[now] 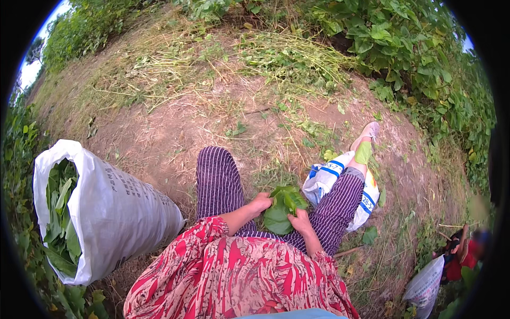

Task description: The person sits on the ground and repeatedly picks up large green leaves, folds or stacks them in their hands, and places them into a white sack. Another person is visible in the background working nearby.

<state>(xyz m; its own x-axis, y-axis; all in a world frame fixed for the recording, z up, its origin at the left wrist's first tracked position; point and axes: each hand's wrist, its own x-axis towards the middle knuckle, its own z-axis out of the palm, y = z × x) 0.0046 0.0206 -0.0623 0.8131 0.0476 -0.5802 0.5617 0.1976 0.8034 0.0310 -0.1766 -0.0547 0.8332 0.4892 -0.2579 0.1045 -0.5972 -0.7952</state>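
Between my two hands, above my lap, is a small stack of broad green leaves. My left hand grips the stack's upper left edge. On its lower right side, my right hand pinches the leaves. A white woven sack stands at the left, its mouth facing up and filled with green leaves. Under my outstretched leg lies a white and blue printed bag, and a single leaf rests on that shin.
Cut stems and leaves lie heaped on the ground ahead. Leafy bushes rise at the upper right. Another person is at the lower right rim beside a second white sack. A wooden stick lies by my right hip.
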